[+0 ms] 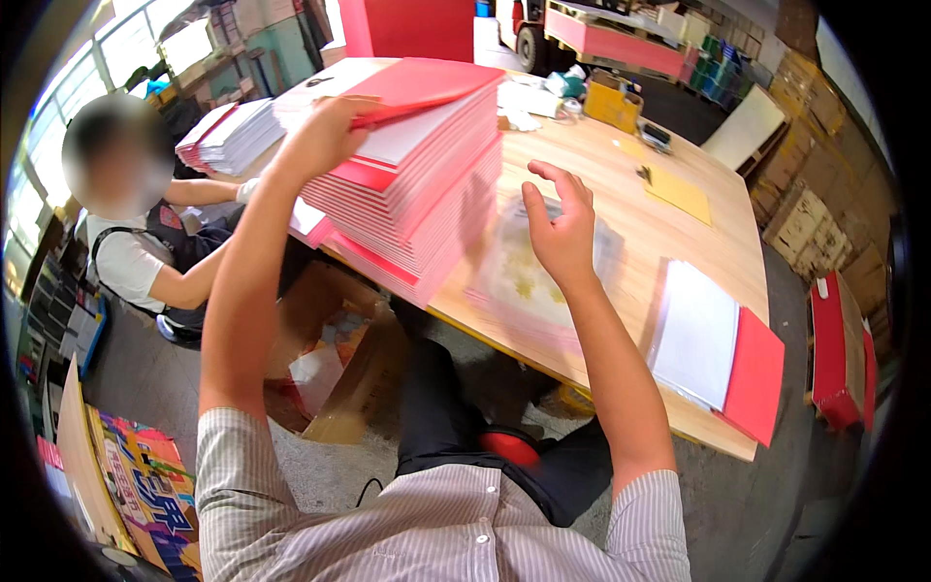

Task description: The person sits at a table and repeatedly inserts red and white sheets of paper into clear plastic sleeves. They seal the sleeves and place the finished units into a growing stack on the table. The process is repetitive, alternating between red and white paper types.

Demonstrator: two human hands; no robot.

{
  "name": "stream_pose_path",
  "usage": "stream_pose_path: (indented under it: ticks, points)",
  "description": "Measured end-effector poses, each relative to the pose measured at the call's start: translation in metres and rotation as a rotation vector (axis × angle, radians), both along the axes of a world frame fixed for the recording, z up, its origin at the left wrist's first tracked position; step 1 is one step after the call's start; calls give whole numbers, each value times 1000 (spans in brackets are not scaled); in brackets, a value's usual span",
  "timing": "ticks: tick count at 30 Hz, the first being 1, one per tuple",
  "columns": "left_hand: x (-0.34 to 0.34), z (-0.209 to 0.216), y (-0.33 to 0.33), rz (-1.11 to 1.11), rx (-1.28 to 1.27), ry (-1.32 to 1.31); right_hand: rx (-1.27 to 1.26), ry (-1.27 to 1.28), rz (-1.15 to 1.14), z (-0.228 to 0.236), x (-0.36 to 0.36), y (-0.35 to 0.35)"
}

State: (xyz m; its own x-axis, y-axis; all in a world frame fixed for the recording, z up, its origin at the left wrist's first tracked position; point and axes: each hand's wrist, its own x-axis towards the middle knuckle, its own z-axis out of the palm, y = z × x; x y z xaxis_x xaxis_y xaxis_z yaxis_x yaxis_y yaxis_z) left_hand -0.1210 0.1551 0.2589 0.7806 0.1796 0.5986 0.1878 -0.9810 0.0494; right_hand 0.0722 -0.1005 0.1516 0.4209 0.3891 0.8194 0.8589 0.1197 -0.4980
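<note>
A tall stack of red-and-white folders point(412, 209) rises at the table's near left edge. At its top, my left hand point(335, 136) is closed on the left edge of a red folder point(432, 82), which tilts up from the white sheets beneath. My right hand point(562, 218) hangs in the air right of the stack, fingers apart and holding nothing. Below it lies a blurred, clear plastic-looking pile point(524, 272) with a yellowish patch. Farther right, an opened folder point(693, 335) shows a white page and a red flap hanging past the table edge.
A seated person point(145, 223) works at the left, near another stack of folders point(233, 136). An open cardboard box point(335, 373) with paper scraps stands under the table. A yellow box point(613, 102) and a yellow sheet point(679, 194) lie on the wooden table point(722, 262).
</note>
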Motion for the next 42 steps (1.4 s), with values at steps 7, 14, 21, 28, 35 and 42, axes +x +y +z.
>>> stream_pose_path:
  ticks: [7,14,21,28,35,42]
  points:
    - [17,8,24,170,-49,-178,56,183,-76,-33,40,-70]
    - [18,66,10,260,-90,-683,186,278,-135,-29,65,-144]
    - [45,38,-157,-408,-610,-817,319,329,100,6,74,-216]
    - [78,-110,-203,-536,-935,-309,221,855,480,-78,62,-288]
    - [99,-177,-193,-515,-1207,-199,25,906,328,-125,34,-284]
    - [117,-209,-162,-550,-1246,-88,-85,861,18,-132,30,-261]
